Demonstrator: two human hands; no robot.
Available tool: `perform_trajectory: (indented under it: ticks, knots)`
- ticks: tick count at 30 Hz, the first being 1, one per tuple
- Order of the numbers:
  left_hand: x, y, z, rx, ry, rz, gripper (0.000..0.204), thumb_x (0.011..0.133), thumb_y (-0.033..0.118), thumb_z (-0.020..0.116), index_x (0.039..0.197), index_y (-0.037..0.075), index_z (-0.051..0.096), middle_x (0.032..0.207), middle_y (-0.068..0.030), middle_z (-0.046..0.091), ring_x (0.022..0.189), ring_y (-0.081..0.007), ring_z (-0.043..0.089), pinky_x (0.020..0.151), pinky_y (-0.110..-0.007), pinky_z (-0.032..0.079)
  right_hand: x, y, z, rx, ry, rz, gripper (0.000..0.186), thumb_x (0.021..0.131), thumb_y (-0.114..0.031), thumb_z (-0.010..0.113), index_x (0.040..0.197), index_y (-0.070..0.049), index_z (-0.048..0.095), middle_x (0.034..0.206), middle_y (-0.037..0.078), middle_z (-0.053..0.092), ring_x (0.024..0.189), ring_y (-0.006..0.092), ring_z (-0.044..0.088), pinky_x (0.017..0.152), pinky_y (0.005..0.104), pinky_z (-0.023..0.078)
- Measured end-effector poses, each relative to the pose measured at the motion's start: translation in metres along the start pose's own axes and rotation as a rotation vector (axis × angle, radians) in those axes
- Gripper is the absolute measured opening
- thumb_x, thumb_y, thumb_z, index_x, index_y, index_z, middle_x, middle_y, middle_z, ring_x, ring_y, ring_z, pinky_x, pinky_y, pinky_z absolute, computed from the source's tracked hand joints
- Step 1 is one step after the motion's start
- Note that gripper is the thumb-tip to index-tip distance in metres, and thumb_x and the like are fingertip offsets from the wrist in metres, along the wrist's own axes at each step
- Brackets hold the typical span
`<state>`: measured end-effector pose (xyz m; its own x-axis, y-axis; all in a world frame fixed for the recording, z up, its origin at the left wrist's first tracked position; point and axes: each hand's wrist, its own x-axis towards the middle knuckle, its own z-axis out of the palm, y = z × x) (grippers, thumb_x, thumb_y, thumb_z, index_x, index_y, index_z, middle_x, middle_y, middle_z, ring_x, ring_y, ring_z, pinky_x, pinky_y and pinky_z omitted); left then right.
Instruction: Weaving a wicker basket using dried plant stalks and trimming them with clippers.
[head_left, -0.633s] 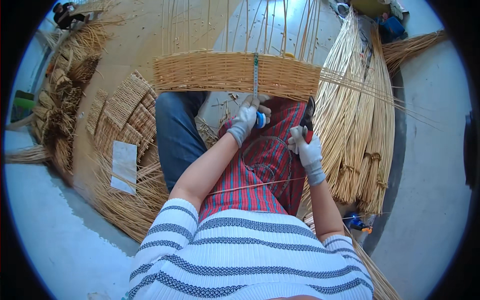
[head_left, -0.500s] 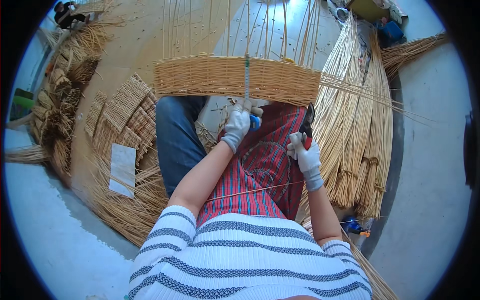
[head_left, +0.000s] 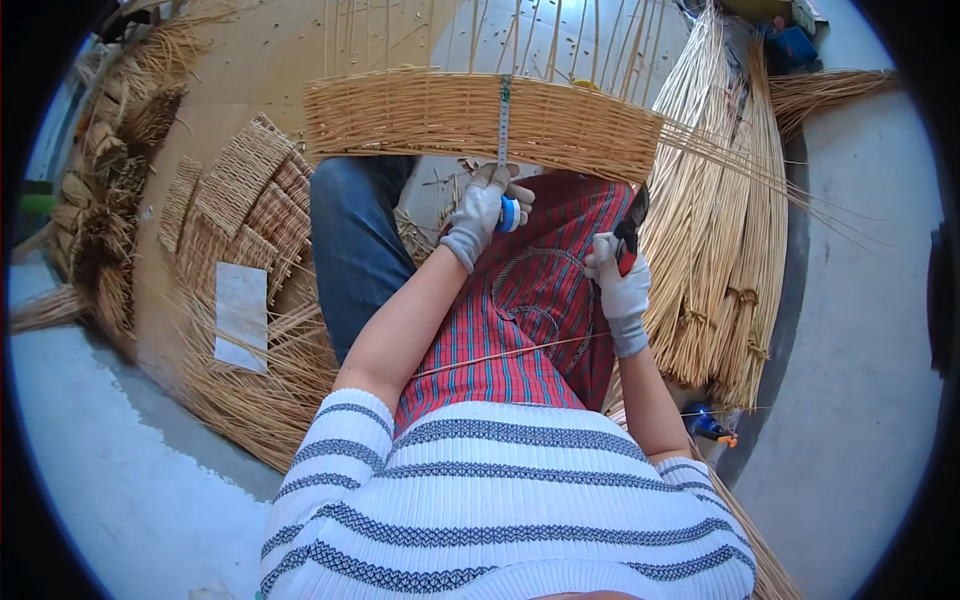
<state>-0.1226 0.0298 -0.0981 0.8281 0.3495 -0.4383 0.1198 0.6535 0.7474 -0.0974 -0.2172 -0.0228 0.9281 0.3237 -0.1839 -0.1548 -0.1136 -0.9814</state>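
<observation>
A tan woven wicker panel (head_left: 400, 115) lies across my knees, with long bare stakes standing out from its far edge and loose strands from its right end. My gloved left hand (head_left: 474, 218) is closed around a blue tape measure (head_left: 508, 214) just below the panel's near edge. Its pale measuring blade (head_left: 503, 130) is drawn out across the panel's width, the green end at the far edge. At the right, my gloved right hand (head_left: 622, 300) grips a black and red cutting tool (head_left: 628, 235), apparently pruning shears. The tool's tip is close to the panel's near right corner.
Long bundles of pale wicker rods (head_left: 715, 250) lie to my right. Woven pieces (head_left: 245, 190) and a white sheet (head_left: 241, 318) rest on the floor at left, beside loose strands. Darker bundled material (head_left: 115, 200) lines the far left. A red checked cloth (head_left: 480, 370) covers my lap.
The panel and both hands appear slightly higher in the picture, as the whole view has shifted. The tape still spans the panel, and both hands keep their hold.
</observation>
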Motion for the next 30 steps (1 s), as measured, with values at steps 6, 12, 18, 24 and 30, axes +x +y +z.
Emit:
perform_trajectory:
  ticks: [6, 12, 18, 24, 30]
  knots:
    - [-0.003, 0.002, 0.0, -0.04, -0.042, 0.017, 0.029, 0.111, 0.034, 0.054, 0.125, 0.009, 0.059, 0.084, -0.0143, 0.074, 0.063, -0.022, 0.071, 0.054, -0.036, 0.061, -0.003, 0.001, 0.002, -0.07, 0.055, -0.055, 0.02, 0.105, -0.019, 0.066, 0.113, -0.001, 0.068, 0.082, 0.003, 0.068, 0.071, 0.0105, 0.065, 0.066, 0.0279, 0.056]
    - [-0.005, 0.002, 0.001, -0.062, -0.036, -0.011, 0.027, 0.111, 0.033, 0.054, 0.124, 0.009, 0.059, 0.081, -0.0132, 0.073, 0.063, -0.021, 0.07, 0.053, -0.035, 0.06, -0.006, -0.002, 0.007, -0.037, 0.048, -0.12, 0.021, 0.105, -0.019, 0.066, 0.112, 0.0, 0.068, 0.081, 0.003, 0.068, 0.071, 0.01, 0.065, 0.066, 0.0274, 0.055]
    - [-0.009, 0.002, 0.003, -0.06, -0.071, 0.042, 0.03, 0.111, 0.034, 0.053, 0.124, 0.008, 0.06, 0.081, -0.0122, 0.072, 0.064, -0.0211, 0.07, 0.054, -0.034, 0.059, -0.008, -0.004, 0.008, -0.06, 0.038, -0.138, 0.023, 0.105, -0.019, 0.065, 0.116, 0.001, 0.066, 0.083, 0.004, 0.068, 0.073, 0.0107, 0.066, 0.067, 0.0281, 0.056]
    - [-0.011, 0.005, 0.004, -0.012, -0.047, -0.012, 0.037, 0.112, 0.036, 0.051, 0.13, 0.004, 0.055, 0.081, -0.0116, 0.072, 0.065, -0.0221, 0.069, 0.056, -0.035, 0.059, -0.008, 0.0, 0.006, -0.072, 0.044, -0.139, 0.026, 0.105, -0.02, 0.065, 0.12, 0.002, 0.065, 0.084, 0.004, 0.067, 0.073, 0.0124, 0.067, 0.068, 0.029, 0.058]
    - [-0.013, 0.005, 0.008, -0.011, -0.051, 0.006, 0.039, 0.112, 0.038, 0.049, 0.132, 0.005, 0.052, 0.079, -0.0121, 0.07, 0.064, -0.0226, 0.069, 0.056, -0.035, 0.059, -0.009, 0.0, 0.006, -0.092, 0.057, -0.14, 0.026, 0.106, -0.02, 0.064, 0.12, 0.001, 0.065, 0.084, 0.004, 0.067, 0.073, 0.0119, 0.067, 0.068, 0.0285, 0.058]
